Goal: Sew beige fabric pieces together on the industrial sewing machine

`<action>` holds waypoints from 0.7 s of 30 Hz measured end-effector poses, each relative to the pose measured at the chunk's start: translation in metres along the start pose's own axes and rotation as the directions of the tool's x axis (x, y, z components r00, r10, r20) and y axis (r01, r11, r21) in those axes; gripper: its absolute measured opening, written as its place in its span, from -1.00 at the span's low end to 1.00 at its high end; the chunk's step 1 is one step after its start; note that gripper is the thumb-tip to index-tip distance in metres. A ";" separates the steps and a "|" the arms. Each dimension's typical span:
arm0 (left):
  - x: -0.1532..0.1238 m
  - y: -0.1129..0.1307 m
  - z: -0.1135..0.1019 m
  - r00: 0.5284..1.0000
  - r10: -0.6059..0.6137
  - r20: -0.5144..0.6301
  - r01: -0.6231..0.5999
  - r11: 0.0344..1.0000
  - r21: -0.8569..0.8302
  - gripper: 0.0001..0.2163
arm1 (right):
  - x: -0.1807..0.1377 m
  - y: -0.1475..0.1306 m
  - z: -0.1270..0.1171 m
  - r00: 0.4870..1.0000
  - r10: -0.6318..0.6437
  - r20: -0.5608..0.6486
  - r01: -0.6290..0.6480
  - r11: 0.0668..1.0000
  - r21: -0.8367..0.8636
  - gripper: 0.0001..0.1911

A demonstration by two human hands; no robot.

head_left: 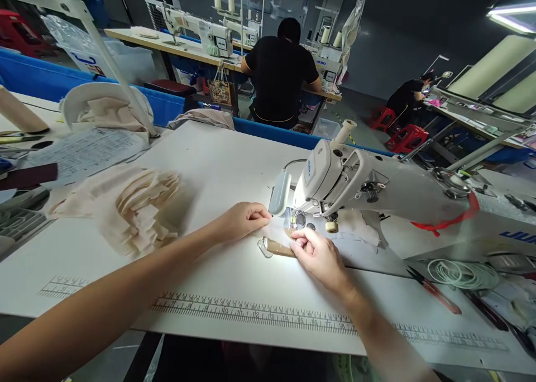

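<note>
My left hand (pixel 243 220) rests on the white table with its fingers curled, pinching the edge of a pale fabric piece (pixel 276 234) lit by the machine lamp. My right hand (pixel 320 256) presses down on a small beige strip (pixel 280 248) just in front of the needle area of the white sewing machine (pixel 355 186). Both hands sit close together by the presser foot (pixel 298 221). More beige fabric (pixel 362 225) lies behind the needle under the machine arm.
A stack of cream fabric pieces (pixel 138 209) lies at the left. Papers (pixel 84 153) and a cone (pixel 19 114) sit further left. Scissors (pixel 433 290) and coiled cord (pixel 463 273) lie at the right. A printed ruler (pixel 251 312) runs along the table front. Other people (pixel 280 72) sew behind.
</note>
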State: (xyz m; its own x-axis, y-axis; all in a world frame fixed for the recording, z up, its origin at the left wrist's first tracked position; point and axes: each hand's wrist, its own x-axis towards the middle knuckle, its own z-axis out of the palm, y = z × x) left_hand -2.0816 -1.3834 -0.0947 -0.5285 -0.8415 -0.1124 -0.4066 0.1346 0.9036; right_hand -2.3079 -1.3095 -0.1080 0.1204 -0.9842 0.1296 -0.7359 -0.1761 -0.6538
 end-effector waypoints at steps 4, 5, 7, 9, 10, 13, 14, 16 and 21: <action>-0.006 0.003 -0.001 0.980 0.153 -0.125 -0.132 0.979 0.157 -0.85 | -0.004 -0.003 0.002 0.998 -0.040 -0.054 0.038 0.998 -0.042 -0.86; -0.008 0.004 -0.003 0.969 0.194 -0.155 -0.159 0.964 0.215 -0.86 | -0.006 -0.006 0.002 0.996 -0.064 -0.059 0.063 0.998 -0.019 -0.84; -0.014 0.007 -0.007 0.968 0.203 -0.147 -0.164 0.957 0.241 -0.87 | -0.013 -0.015 0.002 0.987 -0.157 -0.021 0.158 0.985 0.070 -0.82; -0.018 0.009 -0.012 0.988 0.143 -0.063 -0.136 0.986 0.098 -0.88 | -0.021 -0.024 0.001 0.943 -0.325 0.079 0.304 0.932 0.198 -0.86; -0.019 0.009 -0.016 0.992 0.125 -0.012 -0.125 0.992 -0.006 -0.88 | -0.025 -0.028 0.002 0.899 -0.419 0.128 0.379 0.891 0.251 -0.87; -0.020 0.008 -0.025 0.984 0.154 0.092 -0.126 0.959 -0.255 -0.86 | -0.032 -0.035 0.003 0.804 -0.581 0.126 0.527 0.795 0.299 -0.81; -0.020 0.007 -0.027 0.979 0.170 0.111 -0.129 0.943 -0.306 -0.86 | -0.032 -0.035 0.003 0.815 -0.575 0.077 0.535 0.796 0.282 -0.80; -0.020 0.005 -0.029 0.970 0.194 0.145 -0.127 0.918 -0.376 -0.86 | -0.030 -0.033 0.004 0.865 -0.499 -0.056 0.496 0.833 0.245 -0.78; -0.024 0.006 -0.018 0.928 0.225 0.297 -0.061 0.879 -0.473 -0.89 | -0.017 -0.039 0.004 0.971 -0.238 -0.027 0.231 0.899 0.372 -0.60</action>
State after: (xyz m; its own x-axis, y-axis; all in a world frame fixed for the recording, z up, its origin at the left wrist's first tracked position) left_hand -2.0581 -1.3719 -0.0797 -0.8029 -0.5956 -0.0240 0.0276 -0.0774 0.9966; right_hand -2.2781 -1.2857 -0.0877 0.2745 -0.9132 0.3014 -0.3858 -0.3916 -0.8353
